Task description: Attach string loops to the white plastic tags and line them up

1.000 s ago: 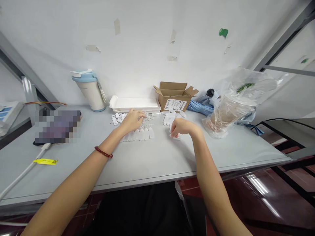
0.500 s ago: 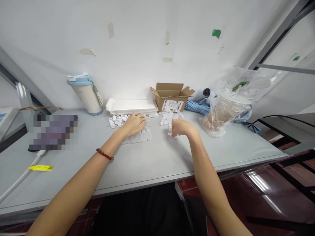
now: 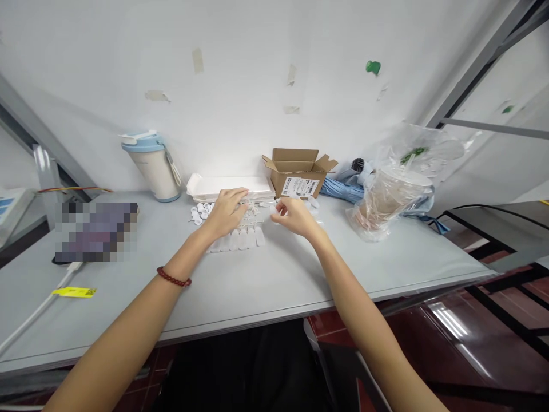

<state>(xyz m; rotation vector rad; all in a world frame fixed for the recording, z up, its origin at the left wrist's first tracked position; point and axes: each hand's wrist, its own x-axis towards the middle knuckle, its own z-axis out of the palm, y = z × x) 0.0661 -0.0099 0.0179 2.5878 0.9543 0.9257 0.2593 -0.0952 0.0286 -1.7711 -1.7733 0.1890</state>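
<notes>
Avoid tangles: your left hand (image 3: 225, 214) is loosely spread beside the white strings (image 3: 254, 214), behind pale tags (image 3: 240, 240) lined up on the desk (image 3: 266, 280); whether your right hand (image 3: 297, 217) grips anything, I can't tell.

Tags (image 3: 242, 239): flat, translucent white, elongated, with rounded near ends. They lie side by side in a close row, long axes running from near to far; the left part of the row is partly hidden. Cords (image 3: 253, 214): thin, white, loosely tangled, just beyond the tags; some extend to the tags' far ends. Discs (image 3: 197, 215): small, white, roughly round, with dark spots, clustered loosely to the far left of the row. Pieces (image 3: 312, 203): pale white, in a loose pile to the right of the cords, partly hidden; individual outlines unclear.
</notes>
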